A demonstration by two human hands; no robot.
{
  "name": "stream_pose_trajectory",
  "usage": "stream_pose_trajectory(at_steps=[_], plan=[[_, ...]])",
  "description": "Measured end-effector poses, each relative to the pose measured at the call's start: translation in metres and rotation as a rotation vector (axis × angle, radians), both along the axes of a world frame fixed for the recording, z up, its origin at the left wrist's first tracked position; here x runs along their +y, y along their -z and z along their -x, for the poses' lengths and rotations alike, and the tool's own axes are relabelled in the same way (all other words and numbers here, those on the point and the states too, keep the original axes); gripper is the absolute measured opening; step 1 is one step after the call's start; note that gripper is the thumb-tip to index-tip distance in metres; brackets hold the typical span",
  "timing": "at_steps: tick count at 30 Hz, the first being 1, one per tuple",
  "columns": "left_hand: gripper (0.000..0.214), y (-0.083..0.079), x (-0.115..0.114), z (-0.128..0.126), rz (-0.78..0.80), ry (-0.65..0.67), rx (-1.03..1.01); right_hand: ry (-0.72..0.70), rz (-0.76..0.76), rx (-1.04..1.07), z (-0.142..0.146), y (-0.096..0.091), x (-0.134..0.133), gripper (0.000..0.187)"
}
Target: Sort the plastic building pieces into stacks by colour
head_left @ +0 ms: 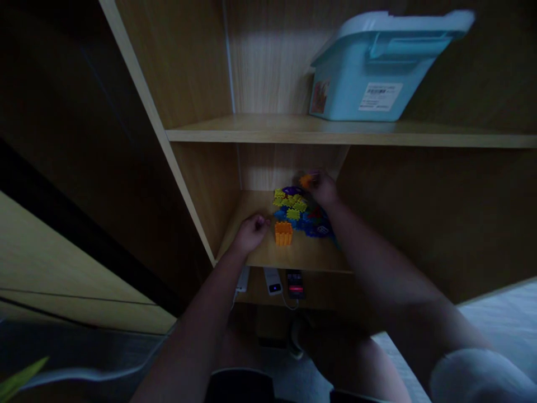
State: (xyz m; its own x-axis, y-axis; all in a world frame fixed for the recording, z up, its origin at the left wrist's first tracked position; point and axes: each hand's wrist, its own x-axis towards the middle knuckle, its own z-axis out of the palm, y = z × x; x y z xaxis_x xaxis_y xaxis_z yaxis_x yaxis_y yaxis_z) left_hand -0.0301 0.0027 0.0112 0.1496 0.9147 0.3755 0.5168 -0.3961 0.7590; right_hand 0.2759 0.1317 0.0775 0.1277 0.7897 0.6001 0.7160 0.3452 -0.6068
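A white rectangular paper label (380, 96) with a barcode sits on the pale blue lidded plastic storage box (356, 84); its print is too blurred to read.

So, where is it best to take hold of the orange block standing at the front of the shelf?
Grip the orange block by its two flat side walls, coming from the open front of the shelf. It stands upright and apart from the coloured pile, and the left hand is just beside it.
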Motion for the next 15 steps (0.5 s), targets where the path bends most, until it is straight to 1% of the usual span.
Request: stream_pose_trajectory(at_steps=[2,3,5,7,9,10,12,15], plan=[[0.030,-0.001,0.000,0.000,0.001,-0.001,0.000,-0.045,0.008,0.203,0.004,0.003,-0.019,0.051],[0.030,-0.002,0.000,0.000,0.002,-0.004,-0.002,-0.084,0.011,0.270,0.006,0.006,-0.032,0.053],[0.030,-0.004,-0.001,0.000,0.003,-0.009,-0.005,-0.095,0.001,0.367,0.011,0.014,-0.061,0.037],[0.029,-0.006,-0.002,0.000,0.002,-0.017,-0.006,-0.098,-0.099,0.333,0.013,0.024,-0.094,0.023],[0.027,-0.007,-0.002,0.000,-0.001,-0.030,-0.003,-0.080,-0.241,0.217,0.013,0.035,-0.124,0.016],[0.027,-0.008,-0.002,0.000,-0.002,-0.036,0.000,-0.065,-0.279,0.160,0.012,0.040,-0.137,0.014],[0.026,-0.008,-0.002,0.001,-0.005,-0.045,0.006,-0.061,-0.288,0.093,0.012,0.050,-0.156,0.014],[0.027,-0.007,-0.001,0.003,-0.005,-0.054,0.019,-0.103,-0.231,0.108,0.012,0.059,-0.165,0.015]])
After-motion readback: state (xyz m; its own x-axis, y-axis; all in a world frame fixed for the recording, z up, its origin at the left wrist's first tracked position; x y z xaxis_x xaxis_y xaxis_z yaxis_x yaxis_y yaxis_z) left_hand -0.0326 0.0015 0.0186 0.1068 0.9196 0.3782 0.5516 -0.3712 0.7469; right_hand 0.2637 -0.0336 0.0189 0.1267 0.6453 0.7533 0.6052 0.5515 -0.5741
